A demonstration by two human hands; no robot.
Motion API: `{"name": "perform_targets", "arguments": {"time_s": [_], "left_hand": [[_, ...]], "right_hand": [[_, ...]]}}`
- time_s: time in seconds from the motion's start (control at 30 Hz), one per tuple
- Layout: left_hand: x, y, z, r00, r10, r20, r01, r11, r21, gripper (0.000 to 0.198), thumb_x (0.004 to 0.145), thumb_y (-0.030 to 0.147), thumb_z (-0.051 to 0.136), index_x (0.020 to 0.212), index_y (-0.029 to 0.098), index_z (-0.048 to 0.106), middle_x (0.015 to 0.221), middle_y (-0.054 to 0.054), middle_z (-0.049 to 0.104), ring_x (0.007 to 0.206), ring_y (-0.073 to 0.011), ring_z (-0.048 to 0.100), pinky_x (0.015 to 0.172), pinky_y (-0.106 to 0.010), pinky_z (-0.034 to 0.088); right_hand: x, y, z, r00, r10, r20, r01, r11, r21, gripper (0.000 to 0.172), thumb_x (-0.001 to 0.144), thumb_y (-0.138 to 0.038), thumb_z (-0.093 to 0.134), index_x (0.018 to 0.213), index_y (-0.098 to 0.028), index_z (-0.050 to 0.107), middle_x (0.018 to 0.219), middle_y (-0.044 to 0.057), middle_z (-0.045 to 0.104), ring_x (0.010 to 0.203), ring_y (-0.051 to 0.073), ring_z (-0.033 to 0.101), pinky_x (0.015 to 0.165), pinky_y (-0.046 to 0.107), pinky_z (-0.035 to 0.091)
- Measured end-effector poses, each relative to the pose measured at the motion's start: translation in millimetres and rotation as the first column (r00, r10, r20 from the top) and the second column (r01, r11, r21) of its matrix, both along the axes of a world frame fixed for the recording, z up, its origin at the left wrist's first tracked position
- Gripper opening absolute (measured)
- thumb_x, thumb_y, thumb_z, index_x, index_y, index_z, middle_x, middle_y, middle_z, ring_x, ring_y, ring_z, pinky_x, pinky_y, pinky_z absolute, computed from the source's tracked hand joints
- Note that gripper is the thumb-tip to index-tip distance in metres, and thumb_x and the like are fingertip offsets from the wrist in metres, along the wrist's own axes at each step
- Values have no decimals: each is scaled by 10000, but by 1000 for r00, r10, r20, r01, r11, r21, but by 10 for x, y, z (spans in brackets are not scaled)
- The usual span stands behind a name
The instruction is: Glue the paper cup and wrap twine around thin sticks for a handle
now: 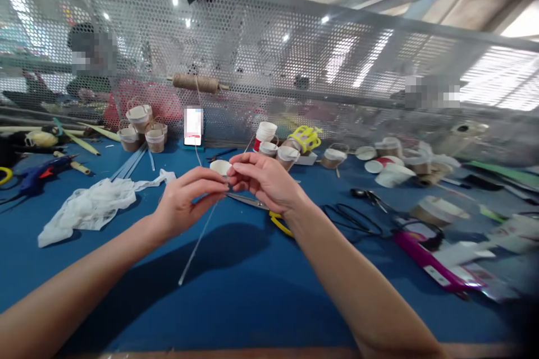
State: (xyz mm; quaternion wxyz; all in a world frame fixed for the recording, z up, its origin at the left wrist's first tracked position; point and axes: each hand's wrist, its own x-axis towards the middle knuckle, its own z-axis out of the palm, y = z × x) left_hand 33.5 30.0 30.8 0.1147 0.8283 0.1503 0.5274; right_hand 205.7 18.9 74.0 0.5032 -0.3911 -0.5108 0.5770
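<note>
Grip, right hand (269, 182): thumb and fingers clamped on the right edge of a small white cup (219, 167). Grip, left hand (185, 202): fingertips gathered at the cup's near side; whether they pinch it cannot be told. Cup: between both hands, above the blue surface (236, 303). Thin pale strip (196, 252): slanting down below the hands. Scissors (246, 200), yellow-handled: partly hidden by the right hand. Crumpled white cloth (90, 205): left of the left hand. Lit phone (193, 126): upright, beyond the hands. Twine spool (196, 83): at the perforated panel (261, 39).
</note>
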Motion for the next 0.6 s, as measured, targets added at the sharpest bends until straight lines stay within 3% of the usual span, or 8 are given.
{"name": "perform_targets", "arguments": {"time_s": [0.1,0.4,0.5,0.6], "left_hand": [[-22,31,12,997,-12,-73,21,993,120,146,789,130,557,895,205,625,1009,-70,659,925,-157,608,805,-310,500],[-5,39,12,992,-108,-71,116,986,121,131,806,105,526,885,166,611,910,-88,664,949,-172,593,826,-331,493],[6,42,-2,992,-120,-38,123,990,64,84,799,130,547,846,155,612,846,-80,660,857,-156,607,768,-300,504],[17,32,-6,997,-80,-9,79,991,-107,45,787,164,568,796,154,611,780,-55,660,752,-131,608,694,-257,500]], "right_hand": [[-10,15,-28,1000,-18,-15,18,1000,-19,94,720,-123,589,806,-146,557,671,-13,624,567,71,589,519,183,472],[-19,76,-115,996,-84,0,84,996,-7,49,778,-131,541,793,-125,587,648,-12,587,540,61,564,503,180,469],[-23,85,-148,997,-61,53,59,998,34,42,760,-129,557,788,-121,588,654,-9,585,550,68,568,494,183,468],[-38,61,-155,990,-61,126,46,992,117,61,754,-153,570,808,-127,586,673,-8,590,570,77,576,507,195,480]]}}
